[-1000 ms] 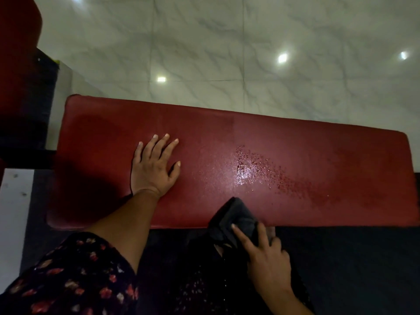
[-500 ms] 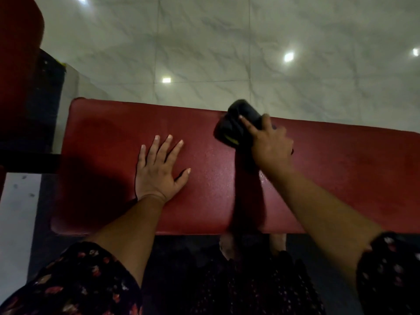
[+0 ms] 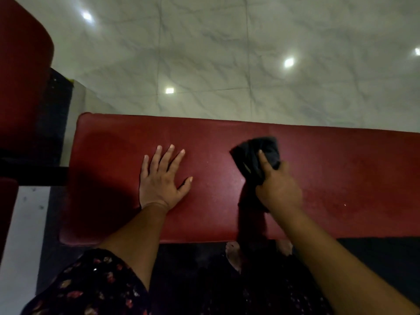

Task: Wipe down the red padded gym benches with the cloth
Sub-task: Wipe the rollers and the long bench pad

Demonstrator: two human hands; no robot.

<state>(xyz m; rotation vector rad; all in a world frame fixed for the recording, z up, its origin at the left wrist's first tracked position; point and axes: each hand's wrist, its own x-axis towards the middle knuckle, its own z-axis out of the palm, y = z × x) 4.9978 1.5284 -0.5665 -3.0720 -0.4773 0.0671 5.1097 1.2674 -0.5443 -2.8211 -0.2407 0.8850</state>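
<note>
Presently on record, head view, one moment:

Red padded bench (image 3: 227, 212): long, lying across the middle of the view, left end rounded, right end cut off by the picture's edge. Surface dull and textured; a few faint specks near the right part.

Left hand (image 3: 161, 180): flat on the bench pad, palm down, fingers straight and spread wide, thumb out to the right. Holding nothing. Placed left of the bench's middle.

Right hand (image 3: 278, 189): gripping a dark cloth (image 3: 254, 155), index finger stretched forward over it, other fingers curled round the bundle. Pressed on the pad, well apart from the left hand, to its right.

Cloth: black or near black, bunched, its bulk ahead of the right hand's knuckles, touching the bench top near the middle of its width. A dark shadow trailing from under the wrist toward the near edge.

Second red pad (image 3: 20, 76): upper left corner, rounded, partly out of view; dark frame part (image 3: 54, 123) beside it.

Floor (image 3: 227, 64): pale marbled tiles beyond the bench, with bright spots of reflected light. Dark mat (image 3: 375, 253) on the near side.

Sleeves (image 3: 91, 289): dark cloth with a small flowered print, on the left arm; bare feet (image 3: 234, 255) showing under the bench's near edge.
</note>
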